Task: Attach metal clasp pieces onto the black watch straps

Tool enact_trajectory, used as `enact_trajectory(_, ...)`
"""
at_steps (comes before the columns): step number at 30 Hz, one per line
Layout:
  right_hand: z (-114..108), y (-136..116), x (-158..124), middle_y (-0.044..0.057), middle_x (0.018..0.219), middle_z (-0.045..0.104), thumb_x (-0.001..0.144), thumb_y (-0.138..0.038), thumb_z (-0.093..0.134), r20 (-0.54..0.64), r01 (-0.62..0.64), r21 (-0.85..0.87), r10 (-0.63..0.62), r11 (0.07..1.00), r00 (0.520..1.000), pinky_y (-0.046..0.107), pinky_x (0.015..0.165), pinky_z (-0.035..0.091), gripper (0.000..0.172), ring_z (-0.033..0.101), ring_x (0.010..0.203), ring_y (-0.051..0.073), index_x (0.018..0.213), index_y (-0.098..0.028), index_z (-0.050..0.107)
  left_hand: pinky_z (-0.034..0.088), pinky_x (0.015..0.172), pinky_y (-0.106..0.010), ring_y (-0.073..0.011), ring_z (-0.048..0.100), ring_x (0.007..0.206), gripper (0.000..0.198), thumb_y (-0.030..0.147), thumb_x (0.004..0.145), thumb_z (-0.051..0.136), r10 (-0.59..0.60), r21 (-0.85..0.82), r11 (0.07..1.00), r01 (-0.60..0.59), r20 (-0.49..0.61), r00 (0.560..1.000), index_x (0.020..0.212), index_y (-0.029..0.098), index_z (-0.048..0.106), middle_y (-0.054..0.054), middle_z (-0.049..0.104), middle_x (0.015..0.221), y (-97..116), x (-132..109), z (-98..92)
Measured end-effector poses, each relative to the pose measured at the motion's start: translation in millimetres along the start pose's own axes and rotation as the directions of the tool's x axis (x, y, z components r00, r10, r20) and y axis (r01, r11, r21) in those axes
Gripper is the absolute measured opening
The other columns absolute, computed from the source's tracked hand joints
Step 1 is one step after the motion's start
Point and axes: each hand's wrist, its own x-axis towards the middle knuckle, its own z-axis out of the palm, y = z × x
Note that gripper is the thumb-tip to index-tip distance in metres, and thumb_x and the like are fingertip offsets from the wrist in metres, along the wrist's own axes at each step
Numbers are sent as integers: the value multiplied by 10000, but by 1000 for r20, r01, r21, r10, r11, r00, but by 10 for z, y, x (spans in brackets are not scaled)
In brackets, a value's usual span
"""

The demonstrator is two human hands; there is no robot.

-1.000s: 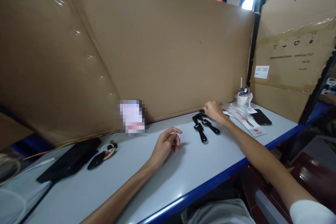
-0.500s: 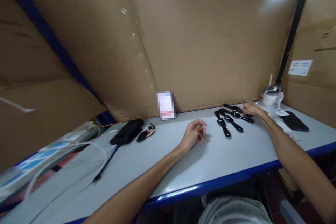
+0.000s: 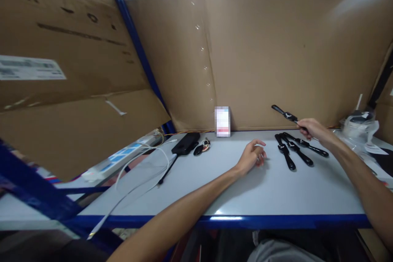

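My right hand [image 3: 310,128] grips one end of a black spokeshave [image 3: 289,116] and holds it above the table. The tool's free end points up and to the left. Below it, three more black spokeshaves lie fanned out: a left one [image 3: 285,153], a middle one [image 3: 296,150] and a right one [image 3: 305,144]. Each has a metal part at its centre. To the left of them, my left hand [image 3: 252,157] rests on the table with nothing in it, its fingers loosely bent and apart.
A phone [image 3: 222,122] leans on the cardboard wall [image 3: 276,49]. Keys [image 3: 202,147] and a black power bank [image 3: 185,144] lie on the left, near a power strip [image 3: 123,155] and white cables. At right stands a plastic-wrapped container [image 3: 356,125] beside a dark flat object [image 3: 385,158].
My right hand has lifted a spokeshave off the group on the table. My left hand stays resting in place. The view has turned to the left.
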Motion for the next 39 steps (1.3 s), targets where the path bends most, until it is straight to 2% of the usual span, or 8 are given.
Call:
enact_trajectory(4, 699, -104, -336, -36, 574, 484, 837, -352, 531, 136, 1, 377, -56, 926, 989, 216, 405, 345, 176, 384, 423, 85, 770, -190, 515, 442, 430, -213, -150, 643, 614, 466, 566, 866, 569, 38, -61, 997, -40, -30, 999, 1087, 159, 527, -48, 641, 813, 23, -4, 34)
enact_trajectory(8, 1274, -30, -537, -30, 583, 521, 813, -395, 569, 239, -33, 437, -81, 899, 968, 218, 387, 354, 218, 416, 425, 91, 758, -195, 502, 496, 491, -242, -162, 650, 596, 526, 691, 828, 551, 87, -123, 989, -85, 13, 996, 878, 168, 522, -13, 600, 674, -20, 22, 50)
enact_trajectory(12, 1456, 49, -590, -28, 626, 554, 828, -478, 580, 333, -19, 359, -110, 933, 937, 207, 389, 366, 294, 463, 445, 94, 829, -197, 496, 437, 432, -238, -142, 553, 401, 522, 701, 833, 535, 60, -120, 991, -62, -24, 998, 755, 188, 478, 57, 460, 453, -140, 74, 23)
enact_trajectory(18, 1318, 73, -561, -8, 665, 601, 886, -463, 538, 492, 264, 4, -232, 965, 839, 230, 433, 376, 271, 503, 458, 117, 908, -193, 557, 417, 456, -234, -138, 576, 463, 397, 551, 871, 588, 29, -134, 990, -53, -175, 984, 770, 172, 528, -4, 592, 568, -192, 116, -11)
enact_trajectory(22, 1079, 62, -487, 83, 750, 679, 956, -369, 472, 477, 586, -515, -359, 626, 802, 293, 653, 434, 318, 613, 694, 196, 772, -179, 650, 468, 581, -237, -127, 602, 586, 313, 436, 937, 528, 41, -189, 976, -106, -318, 947, 816, 149, 556, -25, 613, 627, -121, 115, -29)
enact_trajectory(28, 704, 262, -234, 188, 1332, 588, 942, -472, 519, 346, 436, -855, -318, 280, 883, 493, 974, 410, 489, 496, 1242, 378, 1359, -229, 594, 397, 472, -209, -80, 462, 487, 236, 372, 953, 509, -76, -285, 958, 12, -215, 974, 858, 156, 518, 20, 532, 636, -46, 50, -9)
enact_trajectory(33, 513, 491, -20, 157, 1601, 301, 935, -616, 445, 316, 311, -884, -42, 350, 948, 631, 1074, 287, 640, 289, 1436, 436, 1507, -328, 434, 160, 385, -169, -37, 260, 411, 194, 339, 923, 539, -183, -365, 921, 134, -103, 978, 848, 167, 493, 89, 327, 593, -12, -21, 8)
enact_trajectory(39, 326, 517, 101, 152, 1614, 275, 955, -544, 456, 321, 267, -846, 41, 462, 946, 513, 1102, 327, 641, 351, 1429, 383, 1542, -301, 371, 89, 383, -170, -28, 205, 411, 202, 340, 868, 583, -212, -321, 929, 187, -45, 976, 819, 164, 494, 103, 261, 586, -21, -26, -33)
